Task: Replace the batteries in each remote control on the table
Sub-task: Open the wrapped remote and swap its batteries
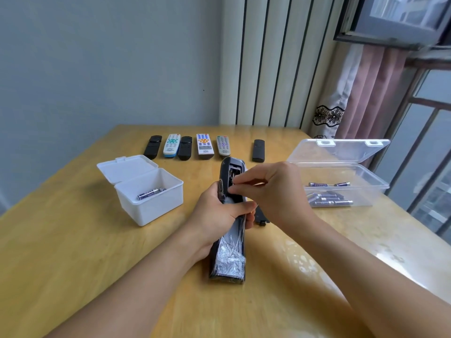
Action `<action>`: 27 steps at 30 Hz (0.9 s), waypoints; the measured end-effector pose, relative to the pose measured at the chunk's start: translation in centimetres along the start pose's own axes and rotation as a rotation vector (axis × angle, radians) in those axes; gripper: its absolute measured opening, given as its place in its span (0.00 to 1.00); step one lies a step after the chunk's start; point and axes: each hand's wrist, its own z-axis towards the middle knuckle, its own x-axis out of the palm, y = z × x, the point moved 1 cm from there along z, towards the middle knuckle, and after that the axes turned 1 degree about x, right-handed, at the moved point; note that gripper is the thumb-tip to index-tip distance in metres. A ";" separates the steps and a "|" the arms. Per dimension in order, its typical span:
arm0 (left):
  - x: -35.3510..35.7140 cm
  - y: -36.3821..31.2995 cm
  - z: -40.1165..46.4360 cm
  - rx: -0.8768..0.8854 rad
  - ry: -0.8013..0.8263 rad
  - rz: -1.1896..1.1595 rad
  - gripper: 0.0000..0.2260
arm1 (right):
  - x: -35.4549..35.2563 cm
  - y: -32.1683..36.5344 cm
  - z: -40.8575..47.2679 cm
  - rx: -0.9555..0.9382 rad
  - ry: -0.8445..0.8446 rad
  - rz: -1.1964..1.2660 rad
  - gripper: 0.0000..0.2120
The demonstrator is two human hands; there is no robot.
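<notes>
My left hand grips the dark remote around its middle, the fingers curled round the body, and holds it above the table with the back side facing up to me. The near end of this remote is wrapped in a crinkled clear plastic film. The battery compartment at the far end is open. My right hand comes from the right side and its thumb and forefinger are pinched together at the edge of this compartment; something small is maybe between them, but I cannot tell what it is. Just under my right wrist a black battery cover lies on the table. To the left of my hands stands a white box with its lid open, and there are two batteries inside. To the right is a clear plastic box, also open, with several batteries on its bottom. Farther away, near the wall, six other remotes lie in a row, three black ones and three light ones with coloured buttons.
</notes>
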 end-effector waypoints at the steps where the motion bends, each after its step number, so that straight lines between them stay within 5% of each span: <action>1: 0.0 0.0 0.0 -0.002 0.000 0.002 0.17 | -0.1 -0.1 0.1 0.014 0.016 0.004 0.06; 6: -0.1 0.2 0.2 -0.001 0.002 0.004 0.17 | -0.2 -0.5 0.1 0.008 0.100 -0.045 0.07; 18: 0.4 -0.5 -0.3 0.054 0.025 0.040 0.14 | 0.1 -0.8 0.2 0.005 -0.047 -0.015 0.06; 27: 0.4 -0.3 0.0 0.073 0.020 0.111 0.16 | 0.2 -1.4 0.6 0.157 0.019 0.145 0.05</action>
